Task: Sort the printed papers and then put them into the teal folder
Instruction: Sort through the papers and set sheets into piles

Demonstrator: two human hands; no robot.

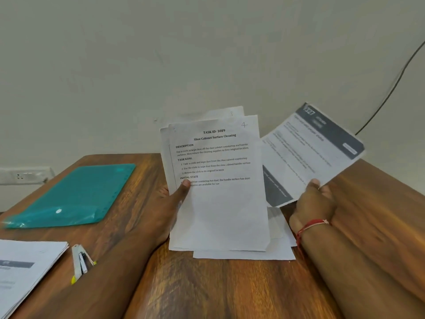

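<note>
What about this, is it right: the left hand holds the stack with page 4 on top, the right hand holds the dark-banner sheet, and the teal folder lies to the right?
Not quite: the head view shows the teal folder to the left. The left hand does hold the stack with page 4 on top, and the right hand the dark-banner sheet.

wall (207, 54): plain, pale green-grey | table (207, 284): brown wood grain | black cable (391, 89) — right | socket strip (25, 176) — left
</note>
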